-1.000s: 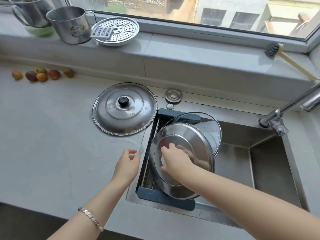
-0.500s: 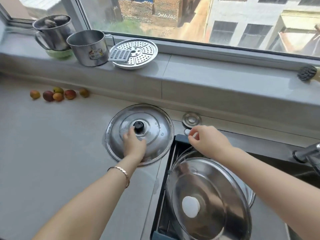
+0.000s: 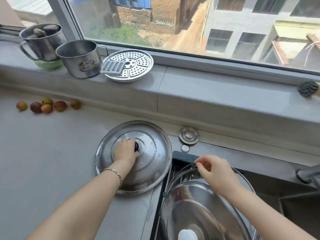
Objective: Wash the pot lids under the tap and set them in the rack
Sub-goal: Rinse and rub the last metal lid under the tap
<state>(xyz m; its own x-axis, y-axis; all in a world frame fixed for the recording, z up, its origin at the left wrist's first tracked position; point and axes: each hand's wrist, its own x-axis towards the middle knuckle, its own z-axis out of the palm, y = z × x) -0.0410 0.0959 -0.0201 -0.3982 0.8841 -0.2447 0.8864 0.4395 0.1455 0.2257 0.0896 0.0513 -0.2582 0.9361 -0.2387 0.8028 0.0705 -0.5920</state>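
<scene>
Although 6 small fruits [image 3: 46,106] lie on the bench [image 3: 52,161] at the far left of the frame, the work sits lower and toward the middle. On the bench there, the large steel lid [image 3: 154,163] lies flat, dome up and beaded with drops, its right edge just beside the rack [image 3: 183,155]. The left hand [image 3: 125,152] is on its centre, fingers curled round the black knob [image 3: 136,146]. Right of that, the rack spans the left end of the sink [image 3: 294,205] and holds 2 lids leaning on edge: a glass lid [image 3: 181,174] behind and a steel lid [image 3: 199,205] with a white knob [image 3: 187,235] in front. The right hand [image 3: 214,168] pinches the glass lid's top rim between fingertips [image 3: 196,164] and thumb, probably steadying it. The tap [image 3: 310,174] shows only at the right edge of the frame.

The bench lid looks like the last to be washed. To lift it well, the grip on the small knob should be full and firm, since a wet lid this wide will tend to tip. Raise it clear of the bench before moving right, and carry it high over the rack so its rim does not knock the 2 leaning lids. The right hand could then take the rim for support at the tap.
</scene>
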